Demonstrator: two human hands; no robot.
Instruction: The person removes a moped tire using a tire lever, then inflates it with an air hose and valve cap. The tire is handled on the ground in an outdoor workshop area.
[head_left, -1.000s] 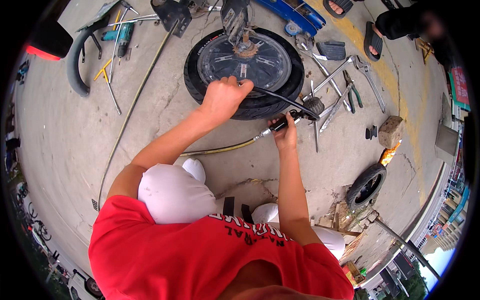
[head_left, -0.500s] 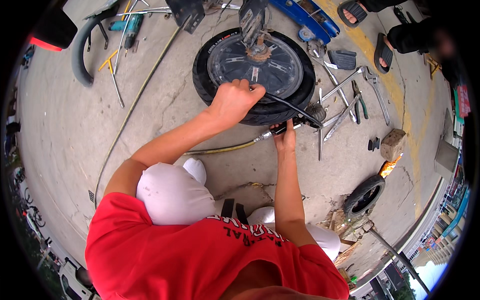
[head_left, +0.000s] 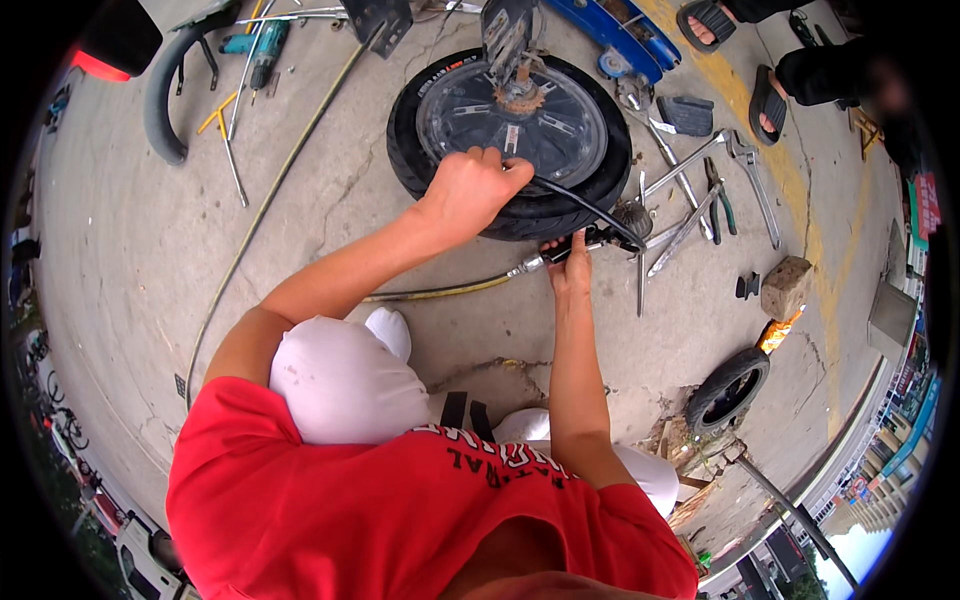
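Note:
A scooter wheel with a black tyre [head_left: 408,165] lies tilted on the ground, still joined to a rusty fork [head_left: 512,50]. My left hand [head_left: 468,195] is closed in a fist over the near part of the rim, gripping the end of a short black hose [head_left: 590,208]; what that end meets is hidden under my fingers. The hose curves right and down to an air inflator [head_left: 556,254] beside the tyre's near edge. My right hand [head_left: 571,270] is wrapped round the inflator's black body. A yellowish air line [head_left: 440,294] runs from its metal fitting to the left.
Several wrenches [head_left: 762,190] and green-handled pliers [head_left: 716,200] lie right of the wheel. A stone block [head_left: 787,288] and a small loose tyre [head_left: 730,390] are farther right. A teal drill [head_left: 262,58] and curved mudguard [head_left: 160,110] lie far left. Another person's sandalled foot [head_left: 768,105] stands at upper right.
The view has shifted slightly. Both hands keep their grips on the hose end and the inflator, with little other visible movement.

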